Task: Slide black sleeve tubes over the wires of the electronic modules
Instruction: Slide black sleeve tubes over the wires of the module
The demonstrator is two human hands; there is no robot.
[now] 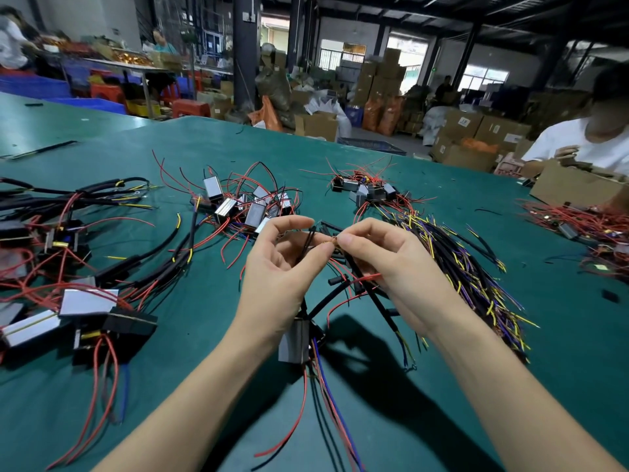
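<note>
Above the green table (442, 386), the left hand (282, 267) (palm turned inward) pinches a black sleeve tube (308, 241) while the right hand (384, 264) pinches a red wire (335, 240) at its tip, the grey module (294, 340) hanging below the left wrist.

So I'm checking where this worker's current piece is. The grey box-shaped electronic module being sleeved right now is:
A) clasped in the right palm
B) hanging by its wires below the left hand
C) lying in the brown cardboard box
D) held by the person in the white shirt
B: the grey box-shaped electronic module dangles under the left hand, while the right hand pinches wire ends.
</note>
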